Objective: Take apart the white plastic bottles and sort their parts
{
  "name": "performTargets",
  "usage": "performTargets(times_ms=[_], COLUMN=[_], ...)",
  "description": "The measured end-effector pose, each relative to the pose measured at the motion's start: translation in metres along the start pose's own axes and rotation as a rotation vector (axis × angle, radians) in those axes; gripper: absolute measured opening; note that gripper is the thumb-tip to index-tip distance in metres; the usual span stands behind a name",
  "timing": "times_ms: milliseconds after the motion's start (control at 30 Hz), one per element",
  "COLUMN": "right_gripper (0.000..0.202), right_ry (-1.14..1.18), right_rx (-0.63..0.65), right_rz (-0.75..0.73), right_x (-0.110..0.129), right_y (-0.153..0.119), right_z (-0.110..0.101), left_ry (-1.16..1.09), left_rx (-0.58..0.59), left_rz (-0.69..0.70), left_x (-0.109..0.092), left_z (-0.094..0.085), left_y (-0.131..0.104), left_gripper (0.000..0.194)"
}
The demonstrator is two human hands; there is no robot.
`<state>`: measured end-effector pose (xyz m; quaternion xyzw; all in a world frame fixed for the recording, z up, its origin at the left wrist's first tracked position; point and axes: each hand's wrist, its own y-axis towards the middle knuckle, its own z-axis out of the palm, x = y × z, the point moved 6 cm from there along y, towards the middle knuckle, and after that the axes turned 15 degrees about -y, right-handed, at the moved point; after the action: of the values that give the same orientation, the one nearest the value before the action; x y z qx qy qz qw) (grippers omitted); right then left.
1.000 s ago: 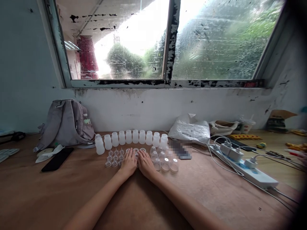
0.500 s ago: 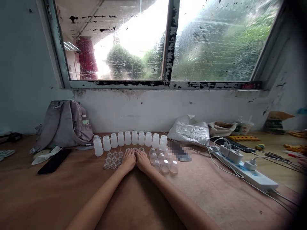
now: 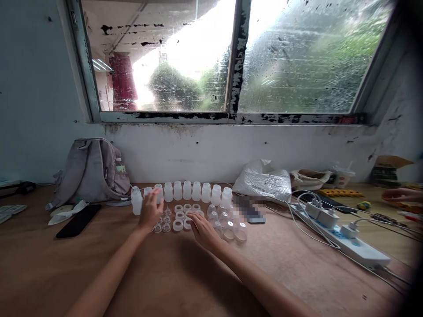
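Frosted baby bottles [image 3: 187, 191] without tops stand in a curved row. In front of them lie clear nipples [image 3: 166, 226], white screw rings [image 3: 178, 225] and transparent domed caps [image 3: 228, 232], each kind grouped in short rows. My left hand [image 3: 151, 211] is raised over the nipples at the row's left end, fingers apart, partly hiding the second bottle from the left; I cannot tell whether it touches anything. My right hand [image 3: 202, 228] hovers low over the right side of the rings and hides some of them. Its fingers are stretched out and nothing shows in them.
A grey backpack [image 3: 94, 171], black phone [image 3: 78, 221] and white tissue [image 3: 71, 211] lie at left. At right are a silvery plastic bag [image 3: 264, 182], a blurred-out flat object [image 3: 249, 209] and a power strip [image 3: 363, 251] with cables. Another person's hand [image 3: 401, 194] shows at far right.
My hands were together over the rings. The left has moved left and up toward the bottles, the right slightly right, uncovering rings. Another person's hand has come further into view at right.
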<state>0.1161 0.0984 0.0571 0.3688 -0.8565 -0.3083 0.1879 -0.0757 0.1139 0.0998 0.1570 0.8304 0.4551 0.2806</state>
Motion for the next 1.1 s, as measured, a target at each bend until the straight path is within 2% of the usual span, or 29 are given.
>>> performTargets(times_ms=[100, 167, 267, 333, 367, 433, 500, 533, 600, 667, 733, 767, 833, 933, 1100], right_gripper=[0.03, 0.029, 0.028, 0.027, 0.027, 0.026, 0.025, 0.025, 0.029, 0.033, 0.03, 0.027, 0.025, 0.039, 0.046], right_ry=[0.068, 0.086, 0.096, 0.102, 0.106, 0.12, 0.149, 0.172, 0.231, 0.274, 0.269, 0.249, 0.184, 0.08, 0.05], right_rx=[-0.006, -0.023, -0.034, -0.018, -0.01, -0.007, -0.029, -0.044, -0.065, -0.075, -0.076, -0.071, -0.049, -0.023, 0.019], right_rz=[0.011, 0.029, 0.054, 0.07, 0.078, 0.096, 0.135, 0.169, 0.264, 0.348, 0.379, 0.375, 0.372, 0.391, 0.356], right_x=[0.006, 0.006, 0.006, 0.006, 0.006, 0.007, 0.006, 0.004, 0.0, -0.003, -0.003, -0.002, -0.002, -0.007, -0.01], right_y=[-0.015, -0.021, -0.023, -0.022, -0.022, -0.02, -0.019, -0.019, -0.017, -0.016, -0.015, -0.014, -0.014, -0.014, -0.013], right_z=[-0.013, -0.016, -0.015, -0.014, -0.015, -0.017, -0.024, -0.028, -0.036, -0.044, -0.05, -0.051, -0.05, -0.045, -0.042], left_ry=[0.027, 0.025, -0.038, -0.069, -0.061, -0.008, 0.048, 0.037, -0.023, -0.116, -0.163, -0.181, -0.222, -0.308, -0.393], left_rx=[-0.259, -0.328, -0.217, -0.145, -0.144, -0.203, -0.273, -0.242, -0.095, 0.139, 0.34, 0.404, 0.465, 0.527, 0.634], left_rz=[-0.147, -0.343, -0.661, -0.772, -0.778, -0.694, -0.499, -0.399, -0.222, -0.064, 0.079, 0.116, 0.138, 0.088, -0.068], left_x=[0.051, 0.089, 0.132, 0.14, 0.136, 0.115, 0.074, 0.051, 0.001, -0.046, -0.084, -0.096, -0.109, -0.112, -0.112], left_z=[-0.041, -0.05, -0.038, -0.028, -0.028, -0.033, -0.042, -0.041, -0.033, -0.016, 0.001, 0.008, 0.017, 0.022, 0.016], left_y=[0.001, -0.006, -0.022, -0.03, -0.031, -0.026, -0.019, -0.016, -0.018, -0.029, -0.046, -0.055, -0.066, -0.071, -0.069], left_gripper=[0.043, 0.058, 0.071, 0.063, 0.057, 0.051, 0.05, 0.05, 0.05, 0.045, 0.042, 0.042, 0.041, 0.04, 0.041])
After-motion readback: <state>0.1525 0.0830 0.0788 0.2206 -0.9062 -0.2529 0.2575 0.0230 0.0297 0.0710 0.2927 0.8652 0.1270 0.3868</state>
